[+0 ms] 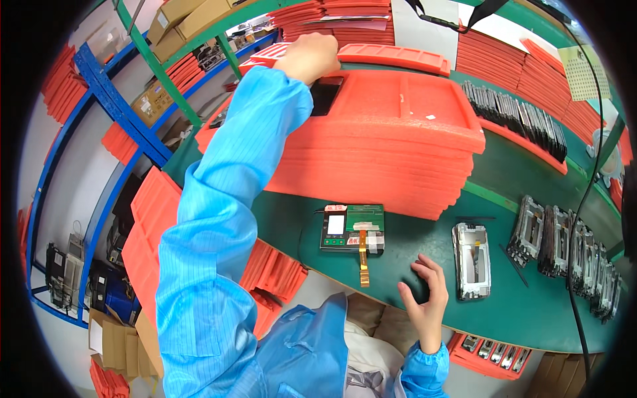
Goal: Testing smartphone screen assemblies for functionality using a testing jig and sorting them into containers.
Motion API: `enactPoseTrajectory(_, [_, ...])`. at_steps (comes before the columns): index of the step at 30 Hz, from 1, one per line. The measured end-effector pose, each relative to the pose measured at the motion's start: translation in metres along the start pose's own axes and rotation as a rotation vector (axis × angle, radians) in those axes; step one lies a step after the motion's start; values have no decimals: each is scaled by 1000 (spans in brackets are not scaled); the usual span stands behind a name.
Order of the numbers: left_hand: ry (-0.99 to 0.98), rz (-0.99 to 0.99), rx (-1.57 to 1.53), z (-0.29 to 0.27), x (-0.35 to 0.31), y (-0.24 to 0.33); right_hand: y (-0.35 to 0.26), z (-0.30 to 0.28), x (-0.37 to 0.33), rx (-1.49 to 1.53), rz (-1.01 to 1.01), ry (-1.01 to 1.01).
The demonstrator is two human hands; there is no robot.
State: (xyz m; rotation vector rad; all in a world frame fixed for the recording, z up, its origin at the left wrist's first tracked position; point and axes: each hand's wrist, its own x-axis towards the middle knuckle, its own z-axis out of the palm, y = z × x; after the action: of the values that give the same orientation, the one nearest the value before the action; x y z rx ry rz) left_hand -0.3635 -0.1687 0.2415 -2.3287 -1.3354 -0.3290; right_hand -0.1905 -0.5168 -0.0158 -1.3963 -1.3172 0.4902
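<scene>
My left hand (309,57) reaches over the far left part of a tall stack of red foam trays (391,166). Its fingers are curled downward and closed, and their tips are hidden. Just below that hand, a dark flat panel (325,97) lies in the top tray, partly covered by my sleeve. My right hand (428,298) hovers by the table's near edge, fingers apart, holding nothing. Left of it and farther away sits a small test device (336,224) with a lit screen and green circuit board. An orange flex cable (363,259) hangs from it toward me.
Metal phone frames (472,262) lie piled right of my right hand, with several more stacks (561,242) farther right. Thin panels stand in a row in a red tray (524,142) behind. A black cable (576,285) hangs down at the right. Blue shelving (109,99) stands left.
</scene>
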Motion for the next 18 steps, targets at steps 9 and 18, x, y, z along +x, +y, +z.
enactPoseTrajectory(9, [-197, -136, -132, 32, 1, -1, -8, -16, -4, -31, -35, 55])
enactPoseTrajectory(18, [275, 99, -509, 23, -93, -23, 22, -88, 32, -616, 23, 416])
